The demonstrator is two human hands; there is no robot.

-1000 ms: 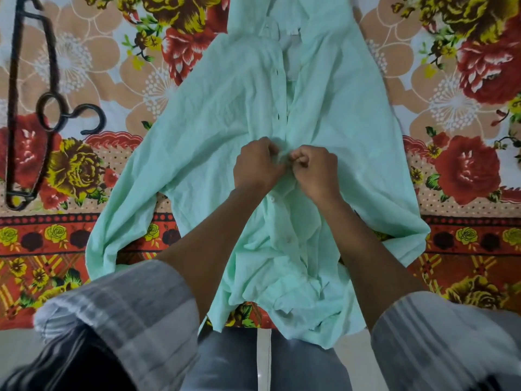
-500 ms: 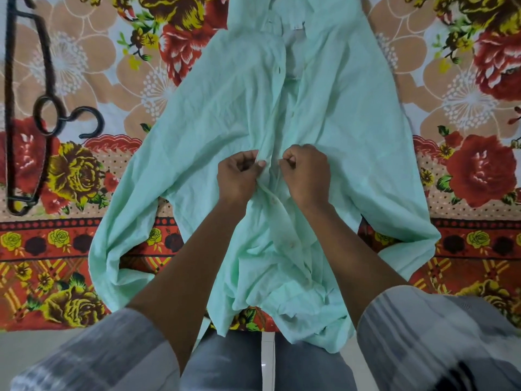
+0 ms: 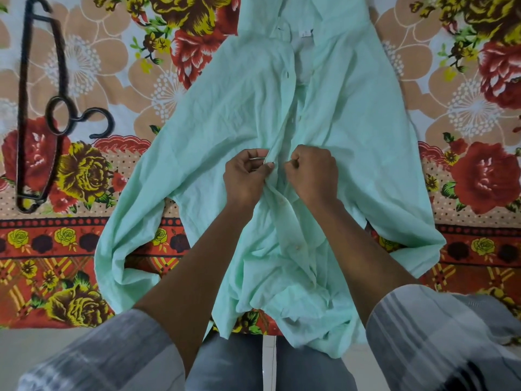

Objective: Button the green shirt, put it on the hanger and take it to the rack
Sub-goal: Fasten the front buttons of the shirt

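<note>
A pale green shirt (image 3: 225, 108) lies flat on a flowered bedspread, collar at the far end, hem hanging over the near edge toward my legs. Its front is closed below my hands, where two buttons show, and gapes open above them. My left hand (image 3: 248, 176) pinches the left placket edge at mid-chest. My right hand (image 3: 314, 172) grips the right front edge right beside it, a narrow gap between the two. A dark hanger (image 3: 39, 114) lies on the bedspread at the far left, its hook pointing right.
The flowered bedspread (image 3: 84, 249) covers the whole surface and ends at a near edge by my knees. Both shirt sleeves spread out to the sides. Pale floor (image 3: 33, 351) shows at the bottom left.
My hands slid apart and up the shirt front, from touching over a fastening point to gripping the two edges slightly higher. The view shifted a little.
</note>
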